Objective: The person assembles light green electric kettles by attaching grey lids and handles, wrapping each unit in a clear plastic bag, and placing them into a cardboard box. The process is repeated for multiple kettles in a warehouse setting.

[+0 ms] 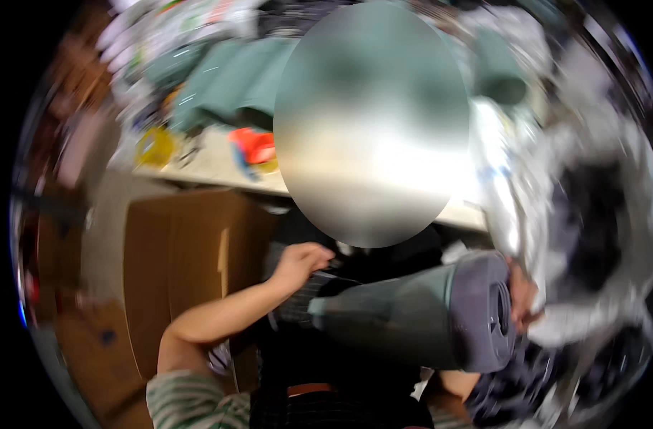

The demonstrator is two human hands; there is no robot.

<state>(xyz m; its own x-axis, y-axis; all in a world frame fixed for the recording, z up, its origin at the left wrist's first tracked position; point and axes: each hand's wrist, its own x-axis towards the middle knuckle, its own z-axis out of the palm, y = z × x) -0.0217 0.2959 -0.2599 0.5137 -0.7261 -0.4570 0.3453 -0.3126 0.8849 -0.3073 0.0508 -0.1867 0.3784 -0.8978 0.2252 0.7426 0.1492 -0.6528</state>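
- Roll of grey-green fabric (412, 314): thick, tightly wound, spiral of layers visible on its purplish-grey end face; lies roughly level across the lower middle of the view, below the near edge of the worktop (219, 168), not resting on it.
- Right hand (521, 297): pressed against the roll's end face, fingers wrapped at the rim; clamped on the roll as far as the blur allows.
- Left hand (303, 263): fingers curled together on dark checked cloth (298, 304), just beside the roll's narrow far end; contact with the roll itself cannot be told.
- Risk, judged: roll supported mainly at one end, so the free end may sag or the layers telescope out if the grip slackens.
- Risk, judged: crinkled silvery plastic wrap (505, 193) touching the right hand could snag or slip under the fingers.
- Cardboard box (190, 257), open, stands below the worktop's near edge, left of the left forearm.
- On the worktop: red object (255, 145), yellow item (155, 146), folded green fabric (233, 79) toward the far edge.
- Whole view motion-blurred; fine detail unreadable.
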